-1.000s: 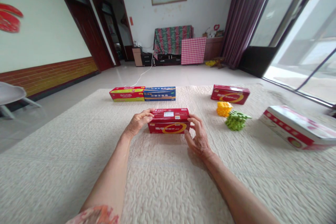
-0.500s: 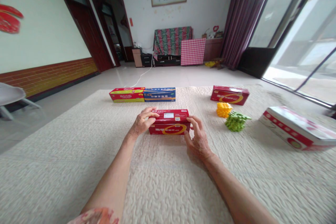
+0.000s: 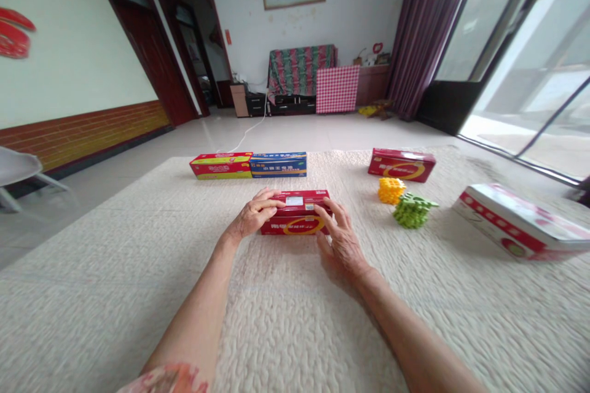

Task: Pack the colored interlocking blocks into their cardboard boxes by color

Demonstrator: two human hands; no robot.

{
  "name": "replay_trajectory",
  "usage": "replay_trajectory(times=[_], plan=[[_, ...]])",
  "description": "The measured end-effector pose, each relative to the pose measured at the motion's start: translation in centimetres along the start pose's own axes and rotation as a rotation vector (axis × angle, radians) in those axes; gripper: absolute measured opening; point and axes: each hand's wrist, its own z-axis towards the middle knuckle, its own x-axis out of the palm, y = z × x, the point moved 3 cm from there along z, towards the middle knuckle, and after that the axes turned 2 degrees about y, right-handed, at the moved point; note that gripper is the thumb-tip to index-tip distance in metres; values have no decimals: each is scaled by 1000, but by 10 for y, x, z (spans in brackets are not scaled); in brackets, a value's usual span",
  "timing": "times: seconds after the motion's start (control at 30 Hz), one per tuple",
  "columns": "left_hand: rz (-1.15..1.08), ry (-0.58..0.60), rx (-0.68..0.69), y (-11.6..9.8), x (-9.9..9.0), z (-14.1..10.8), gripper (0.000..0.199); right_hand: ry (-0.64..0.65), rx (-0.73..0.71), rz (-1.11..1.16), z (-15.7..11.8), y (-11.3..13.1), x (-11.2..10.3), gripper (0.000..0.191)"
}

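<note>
A red box with a yellow ring printed on its front lies on the cream quilted cover, between my two hands. My left hand rests on its left end, fingers on the top and thumb at the upper front edge. At the right end, my right hand has its fingers spread over the top edge and front, thumb low by the front face. Behind the box, a red and yellow box stands end to end with a blue box.
To the right are a second red box, a yellow openwork piece, a green openwork piece and a large white and red box. A pale chair stands at the far left, off the quilted cover.
My right hand has shifted slightly left, its fingers further over the box's top and front. My left fingers reach slightly further over the top. The view has moved a little.
</note>
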Motion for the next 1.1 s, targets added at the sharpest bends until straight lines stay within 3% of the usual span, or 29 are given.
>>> replay_trajectory(times=[0.3,0.5,0.63,0.73,0.8,0.87,0.97,1.1], plan=[[83,55,66,4,2,0,26,20,-13,5,2,4,0,60],[2,9,-7,3,3,-1,21,30,-2,-10,1,6,0,59],[-184,-238,-126,19,-4,-5,35,-48,8,7,-1,3,-1,65],[-177,-419,-383,35,-13,-11,53,-193,86,-18,-4,-4,-3,60],[-120,-397,-575,41,-17,-16,57,-246,194,-36,-8,-10,-2,52],[-110,-289,-684,40,-17,-20,54,-195,318,-36,-13,-15,2,41],[-133,-156,-738,34,-10,-21,52,-59,429,-39,-17,-23,8,25],[-180,-204,-714,35,12,-4,50,-117,483,-24,-11,-48,3,27]])
